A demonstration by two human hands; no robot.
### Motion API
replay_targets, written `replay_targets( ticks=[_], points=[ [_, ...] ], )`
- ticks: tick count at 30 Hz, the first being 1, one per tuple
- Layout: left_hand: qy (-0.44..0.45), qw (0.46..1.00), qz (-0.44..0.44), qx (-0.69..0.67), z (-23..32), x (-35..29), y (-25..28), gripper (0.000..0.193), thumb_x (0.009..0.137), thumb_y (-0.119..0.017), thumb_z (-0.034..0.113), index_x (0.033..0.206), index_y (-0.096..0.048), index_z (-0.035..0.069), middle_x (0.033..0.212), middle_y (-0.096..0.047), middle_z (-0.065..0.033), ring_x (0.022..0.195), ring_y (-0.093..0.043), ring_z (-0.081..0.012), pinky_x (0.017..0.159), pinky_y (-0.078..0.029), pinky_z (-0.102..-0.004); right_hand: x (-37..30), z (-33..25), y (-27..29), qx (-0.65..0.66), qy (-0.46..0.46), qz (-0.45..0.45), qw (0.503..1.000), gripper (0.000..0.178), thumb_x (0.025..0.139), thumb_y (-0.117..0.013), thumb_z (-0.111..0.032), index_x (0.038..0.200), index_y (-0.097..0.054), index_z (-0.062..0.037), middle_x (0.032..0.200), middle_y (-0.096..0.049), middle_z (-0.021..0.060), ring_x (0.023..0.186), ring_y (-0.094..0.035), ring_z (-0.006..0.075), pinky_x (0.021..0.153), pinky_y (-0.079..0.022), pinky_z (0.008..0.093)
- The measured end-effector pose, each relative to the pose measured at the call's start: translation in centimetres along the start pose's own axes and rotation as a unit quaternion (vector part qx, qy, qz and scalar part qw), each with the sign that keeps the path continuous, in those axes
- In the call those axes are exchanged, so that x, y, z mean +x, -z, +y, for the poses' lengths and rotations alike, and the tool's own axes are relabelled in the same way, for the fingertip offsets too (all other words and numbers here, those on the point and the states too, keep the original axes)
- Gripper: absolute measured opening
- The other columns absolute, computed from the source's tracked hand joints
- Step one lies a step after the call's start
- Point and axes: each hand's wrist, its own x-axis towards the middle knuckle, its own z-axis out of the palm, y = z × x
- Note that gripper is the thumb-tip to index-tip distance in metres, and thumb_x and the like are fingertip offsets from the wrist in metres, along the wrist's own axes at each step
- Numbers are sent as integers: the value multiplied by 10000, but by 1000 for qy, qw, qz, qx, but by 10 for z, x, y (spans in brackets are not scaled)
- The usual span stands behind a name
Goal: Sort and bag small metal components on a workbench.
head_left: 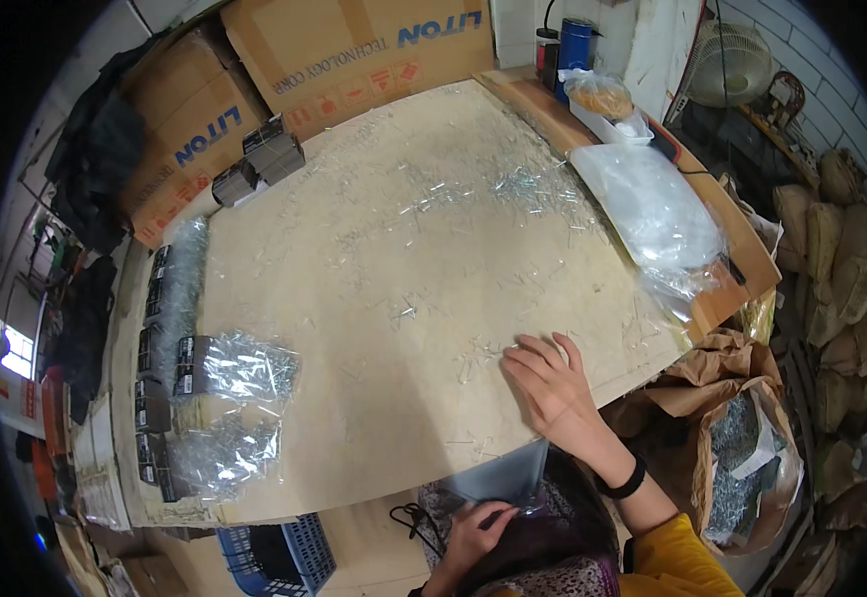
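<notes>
My right hand (553, 393) lies palm down near the front edge of the wooden tabletop, its fingers spread and nothing in its grip. Just beyond its fingertips are a few thin metal pieces that look like small nails (473, 360). Below the edge, my left hand (478, 537) pinches the rim of a translucent plastic bag (503, 476), which hangs against the table front above my lap. What is inside the bag cannot be made out. More nail-like pieces (528, 189) lie thickly at the far right of the tabletop (374, 398).
Filled clear packets with black labels (249, 368) line the left side. Black card stacks (274, 149) stand by cardboard boxes (354, 60) at the back. Plastic bags (647, 204) lie on a board at right. A paper sack (742, 468) of metal pieces and a blue basket (274, 555) flank me.
</notes>
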Motion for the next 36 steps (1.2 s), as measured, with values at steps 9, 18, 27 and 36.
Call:
replay_targets(
  ticks=[9,18,27,36],
  points=[
    [-50,997,-13,49,0,-4,5,91,776,-701,82,867,-692,71,873,-670,-55,733,-607,-253,658,-499,-333,-24,-12,12,-10,-35,1,999,341,754,-606,-15,1094,-582,-18,1125,-568,96,1170,-471,262,1029,-265,497],
    [-88,994,-17,67,10,3,0,94,776,-703,78,869,-692,68,881,-673,-54,737,-607,-235,651,-488,-316,6,-68,127,754,152,85,634,478,976,-441,-342,1079,-614,91,1089,-576,314,1018,-589,378,898,-459,465],
    [-10,1000,24,14,-11,-5,-3,89,750,-746,62,824,-698,50,757,-681,-85,635,-624,-200,602,-476,-287,43,-104,145,805,93,124,573,458,946,-480,-429,947,-640,1,955,-631,194,816,-650,318,652,-527,433],
    [-25,999,24,20,-9,-5,-1,112,740,-754,66,834,-696,55,786,-686,-106,678,-640,-235,627,-499,-309,14,-105,167,835,64,80,540,417,930,-524,-381,905,-638,20,870,-648,203,764,-665,327,622,-552,435]
  ],
)
